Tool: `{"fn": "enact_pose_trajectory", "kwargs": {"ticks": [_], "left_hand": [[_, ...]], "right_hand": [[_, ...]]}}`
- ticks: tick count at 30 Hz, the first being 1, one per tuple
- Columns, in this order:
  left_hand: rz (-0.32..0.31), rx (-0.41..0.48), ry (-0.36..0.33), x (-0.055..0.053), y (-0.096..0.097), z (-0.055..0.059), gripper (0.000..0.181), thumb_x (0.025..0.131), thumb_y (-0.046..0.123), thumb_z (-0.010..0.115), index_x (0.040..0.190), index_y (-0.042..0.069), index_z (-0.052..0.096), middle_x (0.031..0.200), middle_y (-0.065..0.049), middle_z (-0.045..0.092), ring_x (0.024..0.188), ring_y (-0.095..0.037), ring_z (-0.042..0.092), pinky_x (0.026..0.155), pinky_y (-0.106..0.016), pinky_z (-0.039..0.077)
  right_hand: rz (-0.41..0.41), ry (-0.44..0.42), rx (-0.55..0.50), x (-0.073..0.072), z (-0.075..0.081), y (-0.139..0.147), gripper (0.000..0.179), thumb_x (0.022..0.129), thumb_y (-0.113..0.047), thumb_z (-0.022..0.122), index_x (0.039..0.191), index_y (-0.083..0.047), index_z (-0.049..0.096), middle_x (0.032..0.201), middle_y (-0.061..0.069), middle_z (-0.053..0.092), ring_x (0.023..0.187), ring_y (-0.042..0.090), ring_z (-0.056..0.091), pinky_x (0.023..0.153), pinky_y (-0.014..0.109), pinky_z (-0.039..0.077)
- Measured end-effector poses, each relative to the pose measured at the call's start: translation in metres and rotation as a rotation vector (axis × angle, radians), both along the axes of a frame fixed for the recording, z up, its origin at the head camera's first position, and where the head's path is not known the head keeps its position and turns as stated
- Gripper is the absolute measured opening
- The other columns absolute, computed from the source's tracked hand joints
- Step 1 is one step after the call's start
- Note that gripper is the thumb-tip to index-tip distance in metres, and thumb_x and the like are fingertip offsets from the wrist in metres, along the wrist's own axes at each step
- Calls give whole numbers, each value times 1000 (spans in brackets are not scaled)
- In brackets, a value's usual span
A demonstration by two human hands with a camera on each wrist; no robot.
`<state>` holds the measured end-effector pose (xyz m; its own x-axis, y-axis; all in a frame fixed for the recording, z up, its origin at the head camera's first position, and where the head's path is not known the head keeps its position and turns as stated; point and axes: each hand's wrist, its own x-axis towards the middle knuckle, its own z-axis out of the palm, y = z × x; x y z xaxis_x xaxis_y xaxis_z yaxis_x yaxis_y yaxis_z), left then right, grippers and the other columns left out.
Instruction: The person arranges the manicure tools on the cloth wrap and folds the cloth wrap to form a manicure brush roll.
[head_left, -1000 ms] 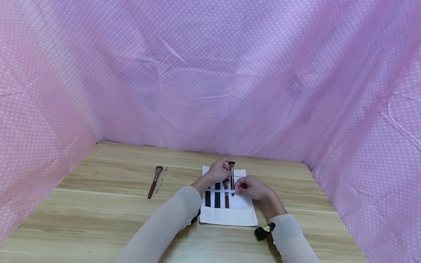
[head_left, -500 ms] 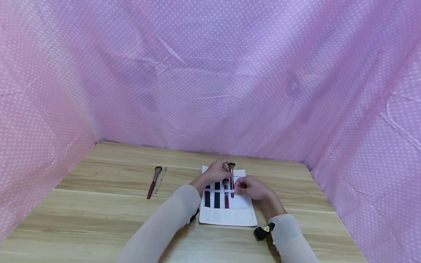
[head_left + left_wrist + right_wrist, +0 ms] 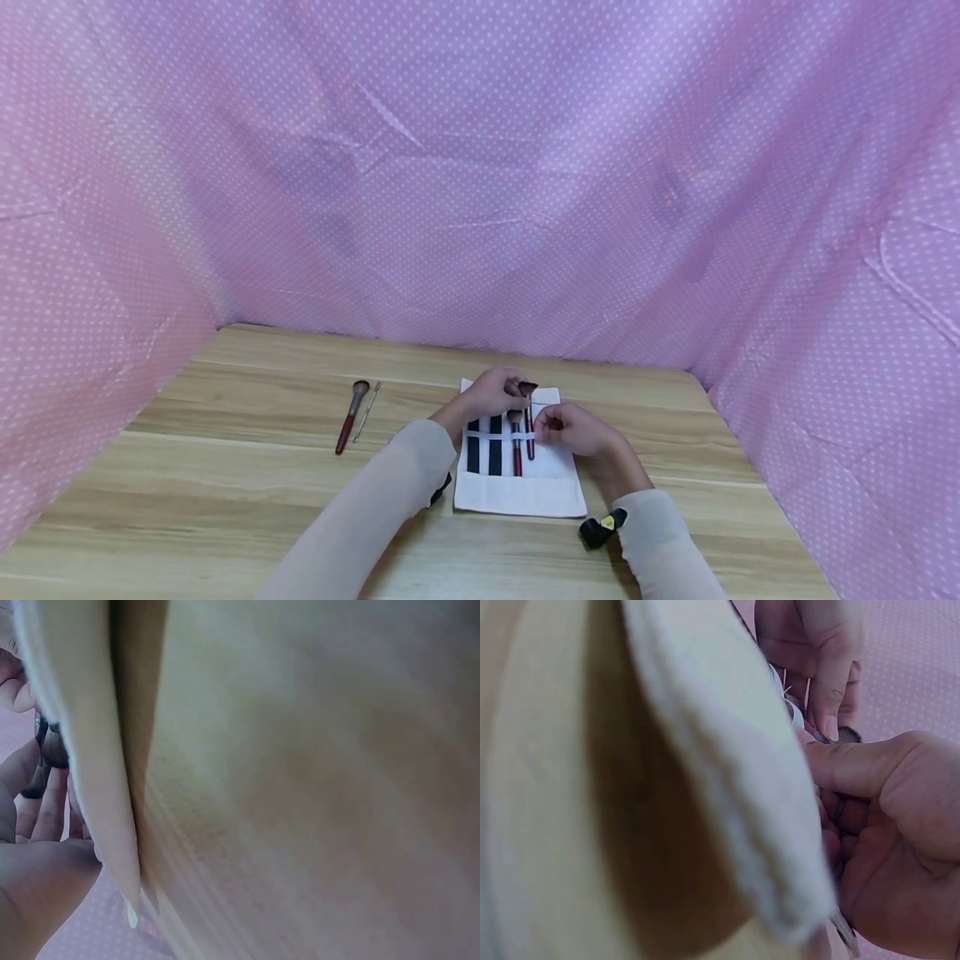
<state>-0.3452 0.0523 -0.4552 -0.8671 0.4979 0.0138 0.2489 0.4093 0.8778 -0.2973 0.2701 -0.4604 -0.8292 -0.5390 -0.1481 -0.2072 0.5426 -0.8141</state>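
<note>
In the head view a white fabric brush roll (image 3: 520, 497) lies unfolded on the table. My left hand (image 3: 491, 393) pinches a red-handled makeup brush (image 3: 530, 447) near its flared bristle head; its handle passes under the white elastic band (image 3: 497, 436). At the band's right part, my right hand (image 3: 576, 428) pinches the elastic with curled fingers. Left of the held brush, another red-handled brush (image 3: 517, 454) sits under the same band. In the right wrist view the roll's edge hides part of my right hand (image 3: 907, 832).
A third makeup brush (image 3: 352, 417) and a thin metal tool (image 3: 367, 412) lie side by side on the wooden table (image 3: 225, 467), left of the roll. Two black strips (image 3: 495, 454) show on the roll's left side. Pink dotted cloth (image 3: 480, 208) surrounds the table's back and sides.
My left hand has slid the brush a short way toward me, so its handle reaches farther below the elastic band. The right hand stays in nearly the same place.
</note>
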Motion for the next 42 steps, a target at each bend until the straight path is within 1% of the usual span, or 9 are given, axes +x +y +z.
{"fn": "enact_pose_trajectory", "kwargs": {"ticks": [5,7,12,20,25,30,33,37,42], "left_hand": [[-20,-65,24,1,0,-1,11,94,11,75,106,10,75,96,3,71,92,-11,64,92,-33,52],[-34,-81,30,1,0,-1,8,95,10,74,102,11,76,95,4,72,92,-11,64,92,-33,52],[-67,-99,45,3,0,0,10,95,8,73,103,10,77,95,3,73,92,-10,65,93,-31,52],[-117,-127,69,5,-1,3,8,94,10,75,101,10,79,93,5,74,88,-7,65,88,-29,52],[-148,-145,95,5,-1,2,8,94,9,75,100,10,80,90,5,74,85,-6,64,85,-26,52],[-157,-152,85,5,-1,2,8,94,10,75,100,11,79,90,5,74,85,-6,63,86,-27,51],[-152,-153,78,5,-1,0,7,94,11,76,99,12,79,89,7,73,85,-6,63,86,-27,51],[-145,-154,76,4,0,-2,6,93,12,76,98,13,79,88,8,72,85,-6,63,87,-28,51],[-141,-147,67,4,0,-2,5,94,12,76,97,12,79,88,7,72,85,-7,63,86,-28,51]], "right_hand": [[2,-1,-3,0,1,0,11,98,4,60,94,-4,67,89,5,60,86,19,54,77,28,45],[4,0,-9,0,2,-1,11,97,5,60,94,-3,67,89,5,60,86,19,53,77,27,45],[10,17,-12,-1,2,-1,11,97,5,60,93,-3,66,88,5,60,85,20,52,76,27,44],[19,-4,-55,-2,-2,-1,11,96,9,60,93,0,66,86,5,59,83,19,52,75,26,45],[26,13,-44,-2,-1,0,11,96,9,60,92,0,66,86,5,60,82,19,52,73,26,45],[10,-1,-24,-1,0,0,14,95,10,59,93,-1,68,88,6,62,85,20,54,76,27,45],[27,41,21,-1,2,1,15,95,8,59,94,-3,69,89,6,64,86,19,56,79,27,46],[53,140,86,0,8,3,10,96,2,64,96,-5,71,91,3,68,87,16,59,79,25,48],[24,195,124,1,14,9,8,95,-1,67,98,-5,72,92,2,70,85,15,60,76,25,49]]}}
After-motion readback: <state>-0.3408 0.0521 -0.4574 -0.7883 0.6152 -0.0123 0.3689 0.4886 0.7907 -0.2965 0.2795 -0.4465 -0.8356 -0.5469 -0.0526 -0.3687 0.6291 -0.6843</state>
